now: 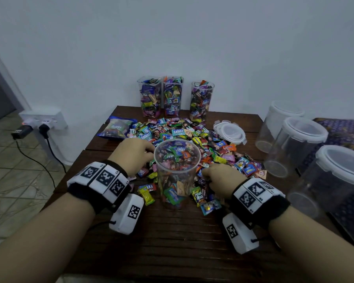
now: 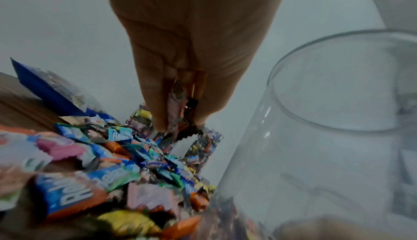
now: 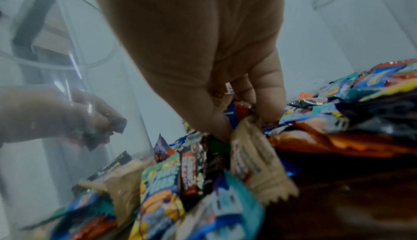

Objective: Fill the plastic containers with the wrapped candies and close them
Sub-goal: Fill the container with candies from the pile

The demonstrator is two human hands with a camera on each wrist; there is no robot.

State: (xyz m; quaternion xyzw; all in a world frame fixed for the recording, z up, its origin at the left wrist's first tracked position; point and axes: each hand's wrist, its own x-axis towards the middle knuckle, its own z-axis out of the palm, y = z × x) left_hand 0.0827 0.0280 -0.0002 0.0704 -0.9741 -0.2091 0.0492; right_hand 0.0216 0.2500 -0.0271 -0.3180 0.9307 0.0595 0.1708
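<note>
A clear round plastic container (image 1: 177,172) stands open in the middle of the table, with a few candies at its bottom. A big heap of wrapped candies (image 1: 184,135) lies behind and around it. My left hand (image 1: 134,153) is at the container's left, level with its rim, and pinches a few wrapped candies (image 2: 180,104) between curled fingers. My right hand (image 1: 221,178) is down in the heap at the container's right, its fingers curled round several candies (image 3: 237,108). The container's wall (image 2: 327,137) fills the right of the left wrist view.
Three filled open containers (image 1: 172,97) stand along the wall at the table's back. A loose white lid (image 1: 230,132) lies right of the heap and a blue candy bag (image 1: 117,127) left of it. Three empty lidded containers (image 1: 298,144) stand at the right.
</note>
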